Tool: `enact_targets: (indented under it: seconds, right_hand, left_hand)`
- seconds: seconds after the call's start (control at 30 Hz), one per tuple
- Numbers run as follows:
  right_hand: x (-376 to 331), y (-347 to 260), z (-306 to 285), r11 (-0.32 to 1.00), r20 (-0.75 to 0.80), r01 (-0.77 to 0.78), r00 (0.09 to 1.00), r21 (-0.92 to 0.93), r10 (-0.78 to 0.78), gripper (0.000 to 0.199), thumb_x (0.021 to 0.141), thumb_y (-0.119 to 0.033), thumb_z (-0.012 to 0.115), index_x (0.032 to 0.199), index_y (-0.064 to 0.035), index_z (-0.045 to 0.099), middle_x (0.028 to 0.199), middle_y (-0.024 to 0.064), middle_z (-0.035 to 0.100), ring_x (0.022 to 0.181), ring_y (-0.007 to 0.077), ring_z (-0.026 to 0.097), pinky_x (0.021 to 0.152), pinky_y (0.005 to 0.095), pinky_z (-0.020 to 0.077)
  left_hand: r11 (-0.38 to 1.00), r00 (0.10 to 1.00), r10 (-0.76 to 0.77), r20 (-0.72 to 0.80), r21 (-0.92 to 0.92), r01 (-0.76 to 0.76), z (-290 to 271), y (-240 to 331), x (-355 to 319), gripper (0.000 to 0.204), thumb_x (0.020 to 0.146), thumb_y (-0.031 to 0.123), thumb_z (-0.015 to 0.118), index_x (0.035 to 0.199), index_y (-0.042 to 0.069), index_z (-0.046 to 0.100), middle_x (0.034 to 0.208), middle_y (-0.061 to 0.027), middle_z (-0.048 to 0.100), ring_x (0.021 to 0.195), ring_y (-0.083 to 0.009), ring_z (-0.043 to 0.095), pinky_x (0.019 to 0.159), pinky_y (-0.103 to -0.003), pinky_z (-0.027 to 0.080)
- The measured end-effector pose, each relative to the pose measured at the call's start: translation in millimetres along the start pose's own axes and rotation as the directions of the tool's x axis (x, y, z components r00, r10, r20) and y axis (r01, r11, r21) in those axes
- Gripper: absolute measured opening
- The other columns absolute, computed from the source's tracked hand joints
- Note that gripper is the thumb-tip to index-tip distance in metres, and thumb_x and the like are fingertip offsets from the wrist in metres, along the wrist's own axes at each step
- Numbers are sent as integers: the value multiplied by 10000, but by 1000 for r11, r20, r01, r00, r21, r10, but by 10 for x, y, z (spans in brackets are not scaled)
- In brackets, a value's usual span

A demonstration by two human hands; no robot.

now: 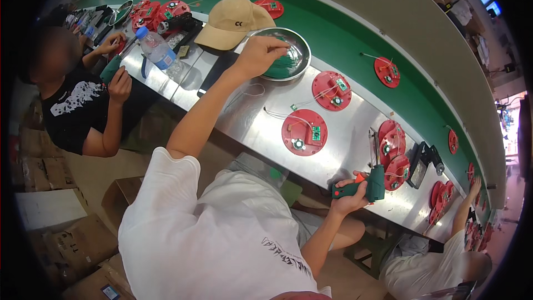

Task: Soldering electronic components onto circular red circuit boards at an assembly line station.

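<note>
My left hand (260,56) is over a round steel bowl (300,50), with thumb and fingertips pinched together. Whatever may be between those fingertips is too small to make out, and the bowl's contents are unclear. A dark green electric screwdriver (375,184) with a red button is gripped in my right hand (351,199) at the bench's front edge. Its long bit points away from me. Between my hands lies a red disc (294,128) carrying a small green circuit board and thin white wires. Just beyond it rests a second red disc (327,95) of the same kind.
A tan cap (225,22), a water bottle (157,49) and a black flat case (219,72) sit left of the bowl. Stacked red discs (392,140) are beyond the screwdriver. More discs lie on the green belt (355,39). Co-workers sit on both sides.
</note>
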State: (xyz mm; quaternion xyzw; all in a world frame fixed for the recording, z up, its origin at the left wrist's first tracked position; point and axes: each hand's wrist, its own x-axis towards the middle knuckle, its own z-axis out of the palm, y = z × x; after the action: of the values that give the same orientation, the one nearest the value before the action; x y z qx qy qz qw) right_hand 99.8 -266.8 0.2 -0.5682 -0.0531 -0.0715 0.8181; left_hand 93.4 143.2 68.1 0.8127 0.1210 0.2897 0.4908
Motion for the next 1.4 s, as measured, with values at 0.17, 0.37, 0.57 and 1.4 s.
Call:
enact_targets:
  seconds: [0.17, 0.37, 0.57, 1.4]
  right_hand:
    - [-28, -11, 3, 999, 123, -32, 992, 8, 30, 370, 1009, -236, 495, 1220, 67, 464, 1018, 184, 620, 467, 185, 579, 409, 301, 484]
    - [-33, -42, 18, 999, 144, -54, 988, 5, 53, 364, 1007, -235, 494, 1204, 70, 467, 1011, 184, 625, 462, 181, 577, 394, 302, 487]
    - [-39, -51, -3, 999, 147, -43, 988, -12, 44, 388, 999, -243, 511, 1221, 71, 467, 1010, 190, 625, 464, 183, 579, 392, 296, 480]
    - [-272, -450, -82, 923, 414, -131, 865, -363, 285, 244, 822, 29, 653, 1054, 99, 686, 916, 134, 709, 607, 137, 628, 568, 267, 546]
  left_hand:
    - [995, 994, 76, -73, 66, -72, 25, 207, -102, 204, 872, 91, 715, 1054, 2, 737, 886, -127, 750, 804, -187, 718, 747, -296, 553]
    - [970, 995, 33, -91, 244, -10, 53, -215, 79, 200, 877, 137, 708, 1001, -14, 747, 830, -82, 742, 748, -120, 678, 716, -267, 528]
    - [979, 990, -38, -138, 195, 65, 117, -278, 94, 181, 866, 136, 705, 974, 0, 757, 808, -81, 731, 717, -126, 642, 705, -271, 513]
    - [835, 891, 453, 1, 349, -425, 1080, 374, -1517, 110, 707, 36, 699, 805, 26, 651, 742, -76, 583, 635, -249, 576, 558, -363, 482]
